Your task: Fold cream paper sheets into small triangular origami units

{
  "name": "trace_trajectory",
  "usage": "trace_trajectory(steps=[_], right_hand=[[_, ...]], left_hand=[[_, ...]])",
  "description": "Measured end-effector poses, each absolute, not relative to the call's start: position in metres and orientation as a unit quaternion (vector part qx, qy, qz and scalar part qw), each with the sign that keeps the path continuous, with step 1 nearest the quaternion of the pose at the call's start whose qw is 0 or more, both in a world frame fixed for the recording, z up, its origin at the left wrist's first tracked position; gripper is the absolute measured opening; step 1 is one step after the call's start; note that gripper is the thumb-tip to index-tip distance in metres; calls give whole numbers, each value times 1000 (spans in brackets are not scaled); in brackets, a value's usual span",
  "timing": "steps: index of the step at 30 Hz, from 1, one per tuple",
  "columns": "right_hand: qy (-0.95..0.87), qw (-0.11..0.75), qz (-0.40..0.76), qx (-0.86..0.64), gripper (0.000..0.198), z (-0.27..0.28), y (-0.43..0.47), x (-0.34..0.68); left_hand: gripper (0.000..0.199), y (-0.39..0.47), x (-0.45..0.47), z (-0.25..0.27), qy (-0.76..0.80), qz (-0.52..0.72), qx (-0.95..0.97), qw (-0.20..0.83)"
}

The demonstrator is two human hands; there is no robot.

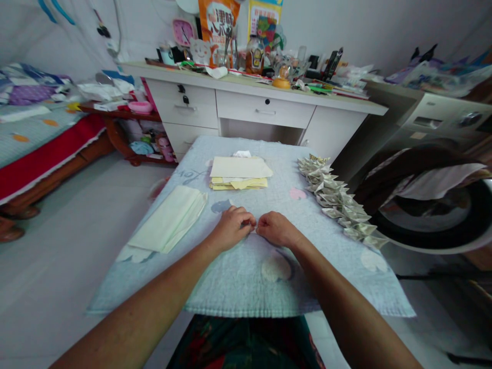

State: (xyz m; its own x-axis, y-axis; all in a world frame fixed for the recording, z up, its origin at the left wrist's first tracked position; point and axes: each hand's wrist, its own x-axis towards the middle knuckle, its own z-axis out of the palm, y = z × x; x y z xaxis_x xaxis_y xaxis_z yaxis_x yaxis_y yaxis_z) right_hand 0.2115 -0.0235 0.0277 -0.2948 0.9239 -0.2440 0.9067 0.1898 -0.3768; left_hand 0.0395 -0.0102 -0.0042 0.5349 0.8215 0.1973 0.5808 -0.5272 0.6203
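My left hand (236, 225) and my right hand (277, 228) meet over the middle of the cloth-covered table, fingers closed in a pinch. A tiny pale bit shows between the fingertips, too small to name; the rest is hidden by the fingers. Beyond the hands lies a stack of cream and yellow paper sheets (240, 168). To the left rests a pile of folded pale-green paper (169, 218). Rows of pointed folded-paper pieces (333, 197) run along the right side of the table.
The light-blue patterned cloth (238, 292) covers the table. A white desk (265, 110) with drawers and a cluttered top stands behind. At the right is a front-loading washing machine (434, 120); at the left, a bed (46, 138) and a low wooden stand (115, 115). Crumpled white tissue (242, 153) lies behind the stack.
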Motion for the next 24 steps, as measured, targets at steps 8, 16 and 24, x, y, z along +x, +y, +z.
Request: trace_trajectory(steps=[8,16,24], right_hand=[[-774,82,245,-579,12,27,-28,220],[-788,111,189,-575,12,13,-33,218],[-780,122,211,-576,11,11,-33,219]], left_hand=[[13,-9,38,-8,440,224,834,245],[14,-10,39,-7,444,197,843,232],[13,-16,42,-1,413,209,851,247]])
